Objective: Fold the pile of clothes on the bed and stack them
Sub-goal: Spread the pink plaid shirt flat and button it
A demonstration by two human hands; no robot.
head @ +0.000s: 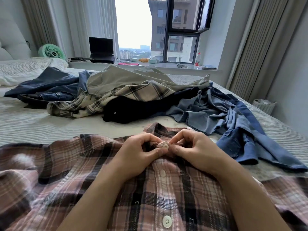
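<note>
Both hands, left hand (138,154) and right hand (191,152), pinch the top button (163,145) of the soft, limp pink plaid shirt (83,172) near its collar, best gripped at shoulders.

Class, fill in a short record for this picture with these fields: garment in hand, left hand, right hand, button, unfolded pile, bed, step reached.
garment in hand: pink plaid shirt, spread flat on the bed
left hand: pinches the placket near the collar
right hand: pinches the fabric beside the button
button: white, top one, between the fingertips of both hands
unfolded pile: beige plaid, black, denim and blue clothes, heaped behind
bed: ribbed pale cover
step reached: buttoning, no fold made yet
</note>
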